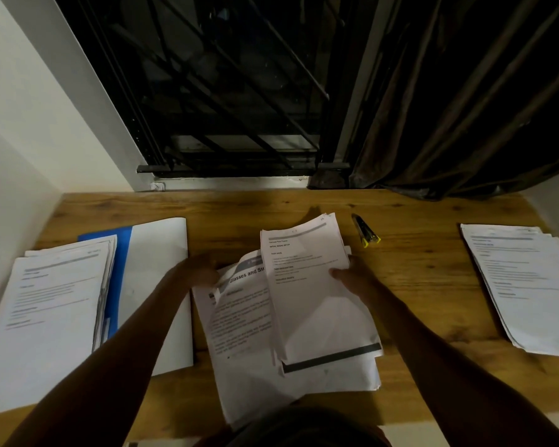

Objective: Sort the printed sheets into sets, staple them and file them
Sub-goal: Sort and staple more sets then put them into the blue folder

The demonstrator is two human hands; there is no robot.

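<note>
A loose pile of printed sheets (249,321) lies in the middle of the wooden desk (410,285). My right hand (349,275) grips a thin bundle of sheets (310,285) by its right edge, lifted and tilted above the pile. My left hand (197,269) pinches the upper left corner of a sheet headed "Glasses and St…". A sorted stack (49,311) lies at the left on an open blue folder (123,253). Another stack (530,285) sits at the far right. A black and yellow stapler (365,232) lies behind the pile.
The desk stands against a barred window (226,91) with a dark curtain (465,108) at the right and a white wall (23,140) at the left. Bare wood shows between the middle pile and the right stack.
</note>
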